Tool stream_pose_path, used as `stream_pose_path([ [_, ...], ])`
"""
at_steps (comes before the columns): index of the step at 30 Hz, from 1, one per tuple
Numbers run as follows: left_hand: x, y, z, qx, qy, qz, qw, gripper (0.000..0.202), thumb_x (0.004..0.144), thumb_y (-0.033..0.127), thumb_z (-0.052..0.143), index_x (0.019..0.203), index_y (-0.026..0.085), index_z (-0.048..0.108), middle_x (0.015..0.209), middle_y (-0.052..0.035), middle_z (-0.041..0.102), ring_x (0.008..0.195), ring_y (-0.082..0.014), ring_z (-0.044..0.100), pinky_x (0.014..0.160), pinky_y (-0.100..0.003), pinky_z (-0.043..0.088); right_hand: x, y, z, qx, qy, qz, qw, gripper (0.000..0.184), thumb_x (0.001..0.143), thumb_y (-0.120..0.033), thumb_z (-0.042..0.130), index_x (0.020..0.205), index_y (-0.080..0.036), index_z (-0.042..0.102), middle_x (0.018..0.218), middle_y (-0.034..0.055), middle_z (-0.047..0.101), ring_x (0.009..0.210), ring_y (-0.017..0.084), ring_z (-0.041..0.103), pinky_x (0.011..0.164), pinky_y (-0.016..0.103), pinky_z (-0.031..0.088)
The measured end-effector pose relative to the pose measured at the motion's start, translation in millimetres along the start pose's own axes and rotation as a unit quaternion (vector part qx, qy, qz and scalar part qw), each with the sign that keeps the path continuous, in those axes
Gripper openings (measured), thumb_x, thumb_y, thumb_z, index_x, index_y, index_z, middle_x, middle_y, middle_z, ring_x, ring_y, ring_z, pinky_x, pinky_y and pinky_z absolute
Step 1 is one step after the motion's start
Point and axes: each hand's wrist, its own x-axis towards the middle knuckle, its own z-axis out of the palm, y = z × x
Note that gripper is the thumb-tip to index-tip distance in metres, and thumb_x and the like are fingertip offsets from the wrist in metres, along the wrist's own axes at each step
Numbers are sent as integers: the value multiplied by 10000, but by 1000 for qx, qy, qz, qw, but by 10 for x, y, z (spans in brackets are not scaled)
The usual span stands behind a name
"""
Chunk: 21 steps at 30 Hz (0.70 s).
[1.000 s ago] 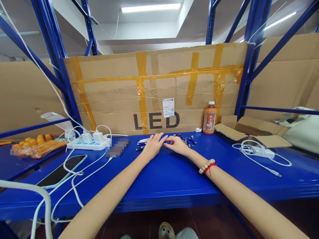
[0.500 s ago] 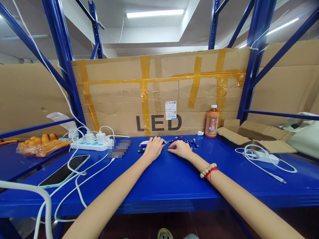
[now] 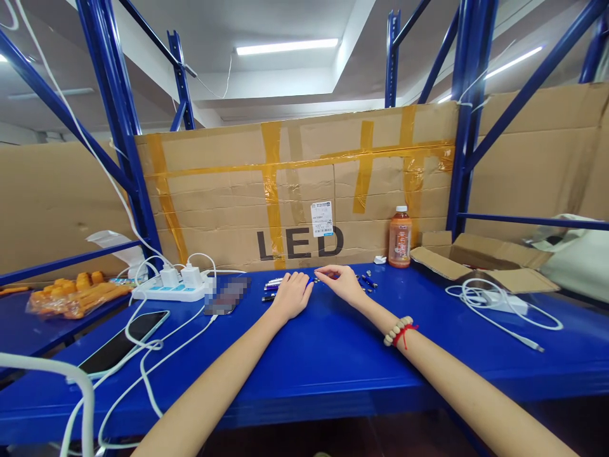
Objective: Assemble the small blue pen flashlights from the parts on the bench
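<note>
At a blue metal shelf (image 3: 304, 374), slim silver-and-dark rods (image 3: 271, 284) lie, seemingly done, beside the left hand (image 3: 293, 296); loose blue-and-silver pieces (image 3: 368, 281) remain by the right hand (image 3: 341, 283). Between: one small blue piece (image 3: 311, 281), both grips unclear.

The left hand (image 3: 292, 298) has its back upward, fingers bent; just beside it, the right hand (image 3: 342, 284) draws thumb and fingertips close. Both forearms (image 3: 238, 362) slant outward behind.

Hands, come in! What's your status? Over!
Left hand palm down beside pens. Right hand close by, grip unclear. Small blue piece between, mostly hidden. Loose bits beside right hand, possibly in the way.
</note>
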Motion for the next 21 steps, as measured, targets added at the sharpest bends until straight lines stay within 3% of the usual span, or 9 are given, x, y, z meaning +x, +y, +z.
stream_pose_path([
  [4, 2, -1, -16, 11, -19, 2, 1000, 311, 899, 269, 212, 845, 153, 495, 819, -66, 562, 772, -196, 466, 683, -334, 304, -12, -7, 14, 34, -35, 6, 999, 251, 647, -360, 594, 730, -136, 671, 743, 71, 684, 675, 174, 620, 634, 279, 487],
  [12, 1, -11, -21, 0, -35, 2, 999, 310, 904, 268, 199, 824, 159, 477, 819, -64, 552, 777, -192, 465, 694, -324, 310, -31, -49, -18, -38, -63, -21, 997, 226, 695, -344, 550, 728, -152, 665, 737, 49, 664, 649, 135, 576, 620, 258, 458],
  [21, 6, -15, -7, 1, -57, 17, 998, 284, 907, 256, 213, 854, 162, 476, 830, -47, 548, 772, -182, 463, 688, -310, 304, -35, 59, -5, -81, -105, -56, 990, 220, 742, -323, 495, 745, -160, 643, 784, 36, 622, 670, 114, 534, 647, 240, 426],
])
